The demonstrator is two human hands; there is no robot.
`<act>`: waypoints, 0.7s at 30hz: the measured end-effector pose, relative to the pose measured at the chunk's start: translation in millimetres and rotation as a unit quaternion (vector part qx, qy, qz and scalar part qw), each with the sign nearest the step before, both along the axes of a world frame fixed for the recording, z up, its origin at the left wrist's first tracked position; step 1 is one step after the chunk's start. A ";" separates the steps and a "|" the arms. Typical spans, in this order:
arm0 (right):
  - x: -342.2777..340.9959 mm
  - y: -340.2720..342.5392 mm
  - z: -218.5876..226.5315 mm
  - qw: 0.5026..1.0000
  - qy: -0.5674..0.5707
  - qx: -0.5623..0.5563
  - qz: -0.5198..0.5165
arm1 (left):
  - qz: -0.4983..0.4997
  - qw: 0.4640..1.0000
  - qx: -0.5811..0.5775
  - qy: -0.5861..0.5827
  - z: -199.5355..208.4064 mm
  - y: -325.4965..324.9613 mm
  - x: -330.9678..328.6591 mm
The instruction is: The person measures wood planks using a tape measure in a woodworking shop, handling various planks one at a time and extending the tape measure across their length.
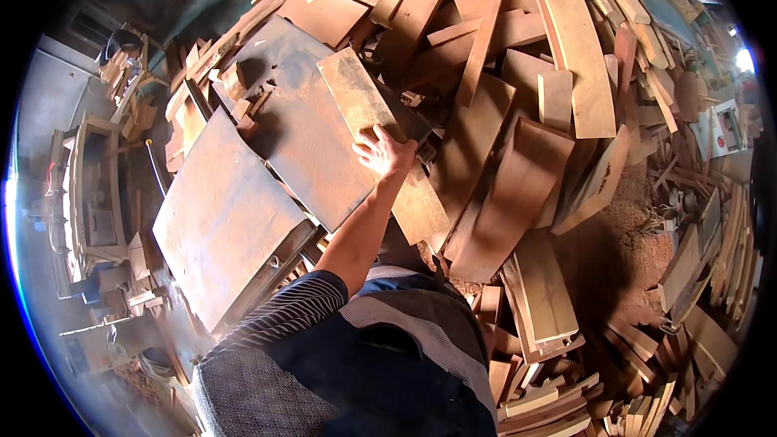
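A rough, light-coloured wooden plank lies slantwise along the right side of a dusty metal machine table. Its near end reaches back toward my body. My left hand rests on top of this plank near its middle, with the fingers spread over its face. My thumb side lies at the plank's right edge and is hard to make out. Small wood offcuts sit at the table's left edge. My right hand does not show.
Next to the table on the left is another flat metal panel. A large heap of loose boards fills the right and far side. Sawdust covers floor at the right. Short stacked pieces lie at the lower right.
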State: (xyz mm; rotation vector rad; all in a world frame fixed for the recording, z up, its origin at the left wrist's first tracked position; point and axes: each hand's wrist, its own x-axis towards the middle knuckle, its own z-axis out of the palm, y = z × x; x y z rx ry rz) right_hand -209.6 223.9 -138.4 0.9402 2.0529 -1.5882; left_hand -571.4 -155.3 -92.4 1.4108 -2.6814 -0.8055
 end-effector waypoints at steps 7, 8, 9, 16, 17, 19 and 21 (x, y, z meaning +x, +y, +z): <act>29.7 10.1 -24.4 0.990 -0.072 0.088 0.081 | 0.019 0.995 0.082 0.047 12.9 -22.6 22.3; 29.3 12.8 -26.1 0.989 -0.077 0.092 0.085 | 0.016 0.992 0.098 0.073 2.7 -31.9 25.9; 27.9 11.9 -27.5 0.988 -0.080 0.092 0.095 | 0.018 0.989 0.109 0.098 -8.4 -45.7 34.0; 11.5 20.8 -32.7 0.980 -0.087 0.113 0.136 | 0.031 0.836 0.409 0.365 -51.9 -88.3 71.3; 9.2 20.5 -34.3 0.979 -0.085 0.115 0.142 | 0.027 0.833 0.421 0.358 -49.2 -90.5 76.4; -0.8 23.2 -36.2 0.978 -0.077 0.122 0.154 | 0.018 0.824 0.446 0.348 -37.5 -94.3 84.6; -12.7 23.0 -37.1 0.975 -0.064 0.131 0.167 | -0.019 0.813 0.449 0.369 -29.3 -100.8 93.3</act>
